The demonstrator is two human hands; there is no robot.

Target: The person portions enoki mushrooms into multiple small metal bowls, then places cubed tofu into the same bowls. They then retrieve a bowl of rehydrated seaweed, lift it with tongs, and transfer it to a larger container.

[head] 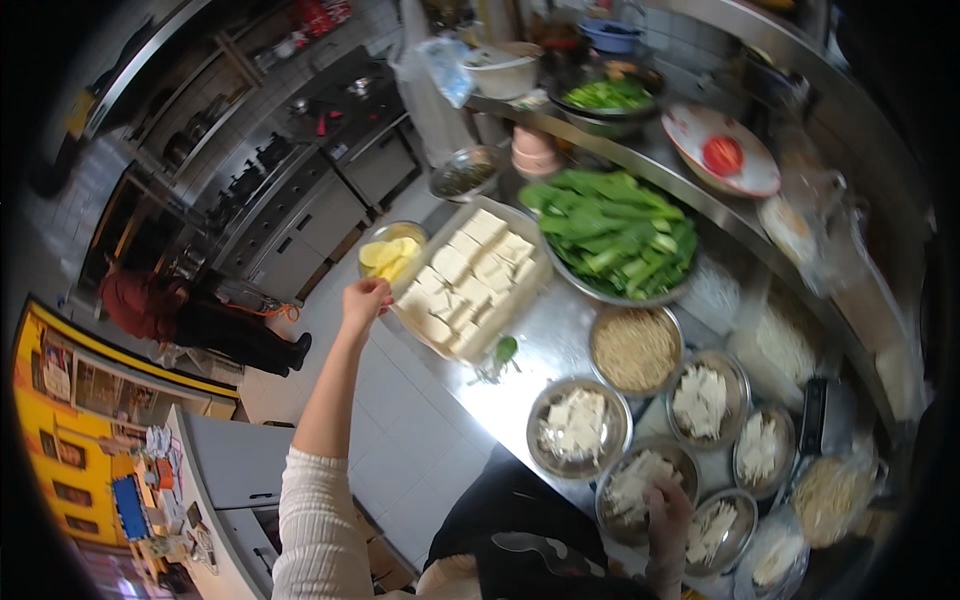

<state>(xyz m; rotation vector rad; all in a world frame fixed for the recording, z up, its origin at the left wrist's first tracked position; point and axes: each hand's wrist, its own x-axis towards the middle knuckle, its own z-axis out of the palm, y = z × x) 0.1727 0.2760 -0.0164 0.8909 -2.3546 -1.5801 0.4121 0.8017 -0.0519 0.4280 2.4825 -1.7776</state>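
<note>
My left hand (367, 301) has its fingers curled together, beside a metal bowl (424, 234) of yellow slices (388, 259) and the corner of a pale plastic tub (541, 276). Whether anything is between those fingertips is unclear. White tofu blocks (469, 289), cut into pieces, fill the tub. Over a steel bowl (694, 459) near my body is my right hand (667, 506), blurred, its fingertips at white pieces (630, 487); its grip is not clear. More steel bowls with white pieces (576, 421) stand around it, and one bowl holds thin tan strands (636, 351).
A large bowl of leafy greens (619, 232) stands behind the steel counter's (536, 322) small bowls. A raised shelf (697, 202) carries a dish with a cut tomato (722, 155). Bagged food (829, 495) and a dark-fronted device (814, 416) sit at right. Another person (195, 319) stands across the aisle.
</note>
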